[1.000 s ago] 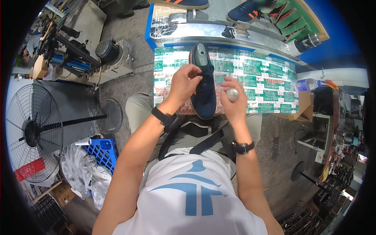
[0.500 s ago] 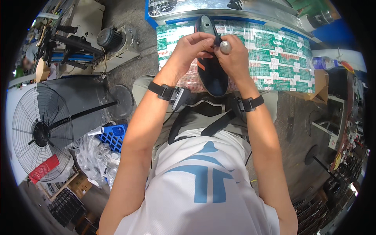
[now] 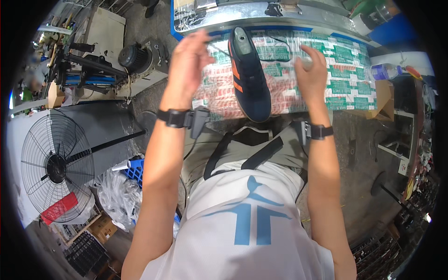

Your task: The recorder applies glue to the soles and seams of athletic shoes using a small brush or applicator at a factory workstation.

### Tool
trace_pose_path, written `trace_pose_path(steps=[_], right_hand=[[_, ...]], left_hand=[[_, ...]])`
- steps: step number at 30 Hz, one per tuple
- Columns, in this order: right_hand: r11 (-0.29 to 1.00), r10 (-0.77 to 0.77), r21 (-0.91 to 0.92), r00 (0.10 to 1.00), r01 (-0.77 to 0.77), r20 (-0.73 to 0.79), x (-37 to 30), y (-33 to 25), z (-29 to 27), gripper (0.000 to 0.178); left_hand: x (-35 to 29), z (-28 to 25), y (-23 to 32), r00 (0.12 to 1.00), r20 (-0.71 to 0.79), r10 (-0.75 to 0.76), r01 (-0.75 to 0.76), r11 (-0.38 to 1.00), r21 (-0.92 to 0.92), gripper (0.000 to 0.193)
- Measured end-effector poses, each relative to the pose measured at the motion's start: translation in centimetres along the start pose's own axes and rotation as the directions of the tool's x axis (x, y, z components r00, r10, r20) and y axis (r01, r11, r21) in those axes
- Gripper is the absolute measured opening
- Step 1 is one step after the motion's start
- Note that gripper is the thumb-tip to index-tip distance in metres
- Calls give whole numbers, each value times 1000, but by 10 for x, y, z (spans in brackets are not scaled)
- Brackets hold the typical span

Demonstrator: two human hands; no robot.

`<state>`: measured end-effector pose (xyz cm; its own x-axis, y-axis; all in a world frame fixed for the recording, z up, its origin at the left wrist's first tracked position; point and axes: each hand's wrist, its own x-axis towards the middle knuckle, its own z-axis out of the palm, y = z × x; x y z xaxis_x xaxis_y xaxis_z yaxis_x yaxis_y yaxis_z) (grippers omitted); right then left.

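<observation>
A navy shoe [image 3: 249,77] with orange side stripes lies toe toward me, on my lap and against the front of a bench covered in green and red printed sheets [image 3: 347,70]. My left hand [image 3: 186,63] is raised to the left of the shoe, its fingers pinched on a thin dark cord [image 3: 218,48] that runs to the shoe's opening. My right hand [image 3: 311,74] is up on the shoe's right, blurred, curled around a small light-tipped tool. A loop of the cord [image 3: 280,46] lies between the shoe and that hand. Both wrists carry dark bands.
A large standing fan [image 3: 56,168] and a grey machine with a motor [image 3: 133,56] stand to my left. Below them are a blue crate [image 3: 136,171] and plastic bags [image 3: 112,196]. A plastic bottle [image 3: 385,71] and a cardboard box [image 3: 385,98] sit at the right.
Both hands have come off the shoe and spread apart, left hand going left, right hand going right, drawing the cord out. The shoe now lies uncovered between them.
</observation>
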<state>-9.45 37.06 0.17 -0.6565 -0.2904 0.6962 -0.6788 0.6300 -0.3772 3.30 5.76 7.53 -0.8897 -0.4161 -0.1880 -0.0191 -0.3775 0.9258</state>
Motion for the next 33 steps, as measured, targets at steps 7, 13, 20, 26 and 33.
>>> trace_pose_path(steps=[7,13,20,26,33], right_hand=[[-292,582,517,279,-805,764,-64,27,-59,69],[-525,305,472,362,-708,881,-72,-41,-68,81],[694,131,507,783,-511,608,-25,-106,-31,78],[956,-251,273,769,104,588,-14,-104,-25,78],[792,-258,462,467,-399,846,-9,-117,-1,62]], left_hand=[[35,-131,-51,872,-464,-154,143,988,-59,53],[32,-19,-74,1000,-19,-13,21,843,537,82],[61,27,-76,994,99,-55,4,890,456,109],[56,21,-63,975,112,-193,107,846,522,117],[61,20,-77,981,125,-148,80,897,435,112]])
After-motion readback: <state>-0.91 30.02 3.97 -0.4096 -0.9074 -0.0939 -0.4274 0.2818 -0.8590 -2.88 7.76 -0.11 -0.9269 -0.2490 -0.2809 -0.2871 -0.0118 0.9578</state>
